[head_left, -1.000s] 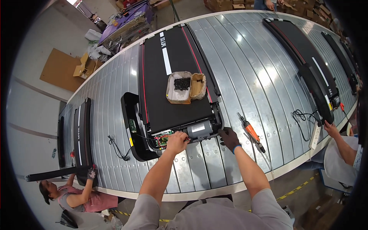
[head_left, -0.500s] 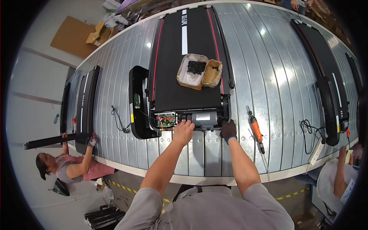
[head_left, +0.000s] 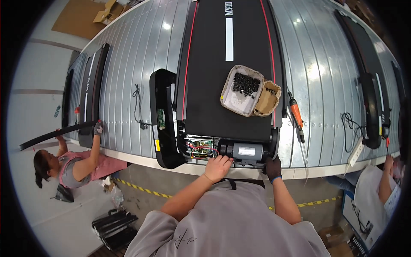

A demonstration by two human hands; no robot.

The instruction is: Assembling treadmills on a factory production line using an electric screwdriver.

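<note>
At lower centre, the bare left hand [head_left: 218,167] rests clenched by the grey motor [head_left: 247,151]; the gloved right hand [head_left: 272,167] grips the treadmill [head_left: 229,77] frame corner, steadying it.

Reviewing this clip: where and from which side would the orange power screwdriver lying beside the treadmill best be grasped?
Grip the orange power screwdriver around its thick orange body, probably from above with the right hand. It lies flat on the metal conveyor, right of the treadmill, with its thin bit pointing toward the person.

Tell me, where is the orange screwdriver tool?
In the head view the orange electric screwdriver lies on the grey slatted conveyor, just right of the treadmill, near the cardboard box of black screws.
</note>
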